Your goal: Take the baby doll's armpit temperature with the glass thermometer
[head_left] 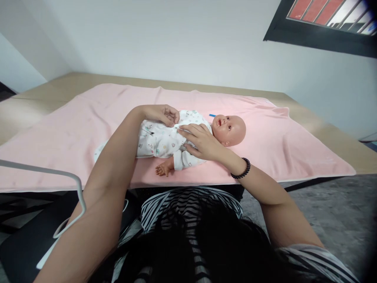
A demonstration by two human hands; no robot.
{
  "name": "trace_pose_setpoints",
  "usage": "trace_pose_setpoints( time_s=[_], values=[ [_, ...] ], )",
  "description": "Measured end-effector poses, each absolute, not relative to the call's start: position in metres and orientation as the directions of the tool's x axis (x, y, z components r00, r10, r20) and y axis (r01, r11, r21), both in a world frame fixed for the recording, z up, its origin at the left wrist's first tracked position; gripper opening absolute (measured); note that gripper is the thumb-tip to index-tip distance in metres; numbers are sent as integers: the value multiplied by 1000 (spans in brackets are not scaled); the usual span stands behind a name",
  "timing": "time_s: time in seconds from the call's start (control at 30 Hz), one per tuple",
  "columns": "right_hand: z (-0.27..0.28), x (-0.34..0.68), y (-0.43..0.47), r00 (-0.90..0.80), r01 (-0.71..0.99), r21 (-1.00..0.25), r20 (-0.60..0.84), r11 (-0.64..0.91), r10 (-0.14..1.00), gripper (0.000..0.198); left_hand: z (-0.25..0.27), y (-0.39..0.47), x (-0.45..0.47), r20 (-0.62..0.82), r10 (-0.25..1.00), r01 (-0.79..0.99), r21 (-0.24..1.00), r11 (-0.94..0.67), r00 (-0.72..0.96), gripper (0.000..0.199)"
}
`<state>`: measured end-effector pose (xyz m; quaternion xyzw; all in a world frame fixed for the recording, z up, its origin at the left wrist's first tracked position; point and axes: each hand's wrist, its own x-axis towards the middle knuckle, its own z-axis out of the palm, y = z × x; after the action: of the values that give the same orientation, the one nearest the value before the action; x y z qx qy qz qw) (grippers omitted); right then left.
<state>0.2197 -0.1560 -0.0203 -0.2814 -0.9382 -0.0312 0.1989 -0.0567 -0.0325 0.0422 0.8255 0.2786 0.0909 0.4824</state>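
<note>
A bald baby doll (234, 129) lies on its back, head to the right, dressed in a white printed baby outfit (159, 143). My left hand (165, 114) is over the middle of its front, fingers curled and pinching the cloth near the front opening. From the right, my right hand (202, 142) rests on the doll's chest, fingers stretched out and thumb apart. Its fingertips touch the same opening, close to my left fingertips. The exact bit of cloth between the hands is partly hidden. One doll hand (165, 168) sticks out of a sleeve towards me.
Under the doll a pink blanket (265, 157) covers much of the wooden table (332, 137). A small blue strip (211, 115) shows beside the doll's head. A grey cable or bent rod (44, 169) crosses at the left near my forearm. Behind the table stands a white wall (176, 43).
</note>
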Motion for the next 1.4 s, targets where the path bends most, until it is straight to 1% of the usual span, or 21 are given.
trace_pose_setpoints(
  time_s=[0.13, 0.3, 0.43, 0.57, 0.73, 0.93, 1.13, 1.3, 1.4],
  values=[
    [-22, 220, -155, -767, 526, -41, 407, 849, 496, 54, 42, -30, -57, -153, 546, 390, 853, -348, 823, 34],
    [-22, 218, -156, -758, 532, -40, 422, 846, 497, 51, 43, -32, -56, -157, 545, 387, 858, -338, 824, 38],
    [-21, 216, -156, -752, 560, -22, 405, 828, 519, 52, 44, -34, -54, -193, 545, 418, 848, -327, 816, 41],
    [-20, 214, -157, -746, 583, -4, 394, 813, 536, 51, 45, -37, -51, -224, 553, 458, 826, -329, 802, 38],
    [-18, 214, -159, -740, 601, 10, 385, 799, 552, 50, 46, -38, -51, -202, 557, 441, 832, -337, 806, 36],
    [-21, 216, -156, -749, 564, -20, 407, 825, 522, 53, 44, -37, -53, -207, 596, 466, 825, -319, 776, 37],
    [-22, 216, -155, -752, 572, -5, 394, 820, 528, 57, 43, -34, -53, -200, 584, 469, 809, -354, 786, 41],
    [-22, 216, -155, -750, 572, -27, 386, 820, 537, 57, 43, -34, -53, -220, 608, 492, 807, -326, 763, 41],
    [-22, 216, -155, -747, 569, -37, 395, 822, 535, 57, 42, -33, -53, -212, 606, 488, 806, -335, 767, 40]
  ],
)
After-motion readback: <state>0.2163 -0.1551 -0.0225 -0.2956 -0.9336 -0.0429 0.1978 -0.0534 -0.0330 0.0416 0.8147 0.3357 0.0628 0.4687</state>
